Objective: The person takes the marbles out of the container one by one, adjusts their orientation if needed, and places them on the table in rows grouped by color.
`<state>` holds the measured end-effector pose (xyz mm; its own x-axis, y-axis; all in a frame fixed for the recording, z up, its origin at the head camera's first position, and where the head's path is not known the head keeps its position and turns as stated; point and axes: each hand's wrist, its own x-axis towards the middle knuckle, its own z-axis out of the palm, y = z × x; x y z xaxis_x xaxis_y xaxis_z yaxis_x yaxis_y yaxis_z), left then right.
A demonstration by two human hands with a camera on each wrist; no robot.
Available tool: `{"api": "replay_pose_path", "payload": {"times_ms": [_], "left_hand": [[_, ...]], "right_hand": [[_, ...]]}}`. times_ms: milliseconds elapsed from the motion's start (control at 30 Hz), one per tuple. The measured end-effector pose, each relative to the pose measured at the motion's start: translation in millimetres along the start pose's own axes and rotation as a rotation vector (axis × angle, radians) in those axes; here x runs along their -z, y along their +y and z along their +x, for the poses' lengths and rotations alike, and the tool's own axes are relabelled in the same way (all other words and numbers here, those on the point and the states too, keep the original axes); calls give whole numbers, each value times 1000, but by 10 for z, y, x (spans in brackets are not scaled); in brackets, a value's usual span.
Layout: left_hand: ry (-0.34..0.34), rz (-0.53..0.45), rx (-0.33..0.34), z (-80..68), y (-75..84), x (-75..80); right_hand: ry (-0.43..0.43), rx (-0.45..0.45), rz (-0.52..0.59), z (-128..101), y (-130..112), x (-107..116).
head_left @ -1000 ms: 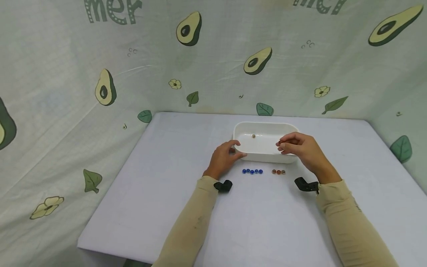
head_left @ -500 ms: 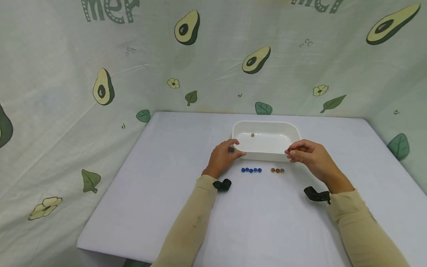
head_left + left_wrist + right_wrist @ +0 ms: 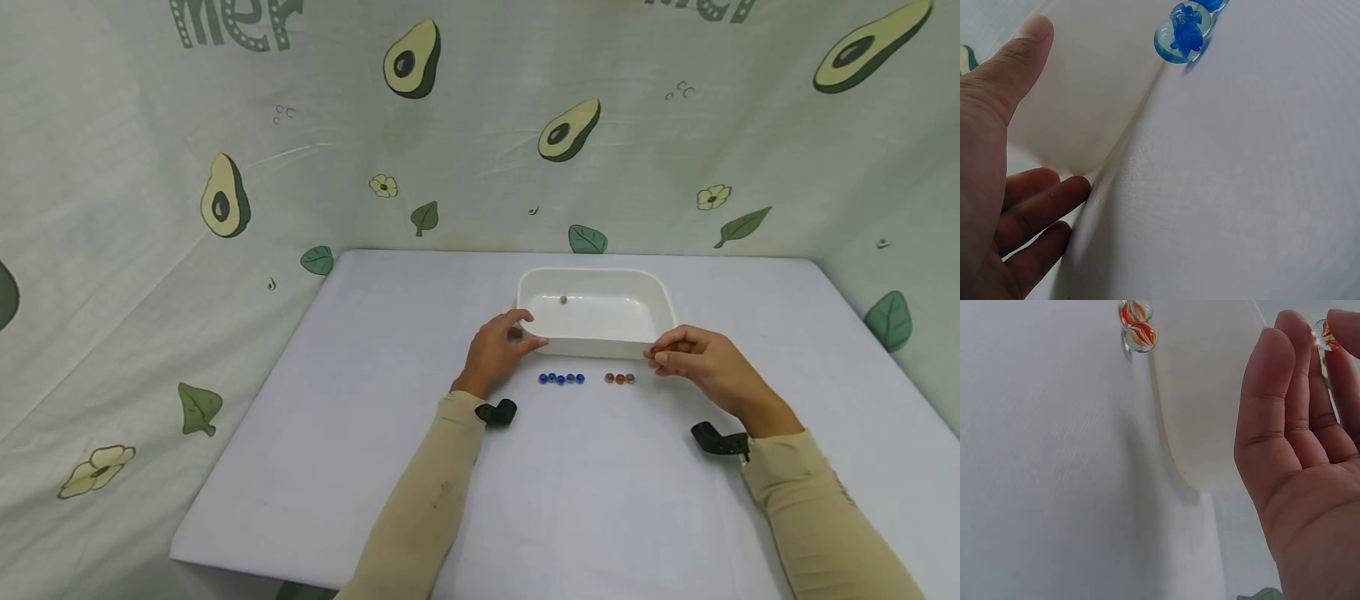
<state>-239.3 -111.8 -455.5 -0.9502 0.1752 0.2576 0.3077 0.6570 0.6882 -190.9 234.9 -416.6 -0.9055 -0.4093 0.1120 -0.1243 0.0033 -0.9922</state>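
Right hand [image 3: 701, 360] pinches an orange marble [image 3: 1324, 334] at the white tray [image 3: 660, 302] corner; left hand [image 3: 498, 346] clasps the tray's opposite corner. A loose pinch risks dropping the marble outside the tray.

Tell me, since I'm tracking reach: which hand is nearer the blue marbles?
Left. The left hand grips the tray corner just beside the blue marbles; the right hand lies beyond the orange ones.

A white-covered table [image 3: 390, 433] stands in a corner enclosed on three sides by pale green cloth [image 3: 480, 125] printed with avocados, leaves and small flowers, the cloth meeting the table's far, left and right edges under even light.
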Motion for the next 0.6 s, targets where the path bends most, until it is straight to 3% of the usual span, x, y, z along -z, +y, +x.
{"api": "replay_pose_path", "payload": {"times_ms": [267,600], "left_hand": [[-16,9,17,-6,17,0],[-18,10,35,-15,19,17]], "right_hand": [[9,-60,-166,-68,49,24],[7,-111,-237,-48,86,30]]}}
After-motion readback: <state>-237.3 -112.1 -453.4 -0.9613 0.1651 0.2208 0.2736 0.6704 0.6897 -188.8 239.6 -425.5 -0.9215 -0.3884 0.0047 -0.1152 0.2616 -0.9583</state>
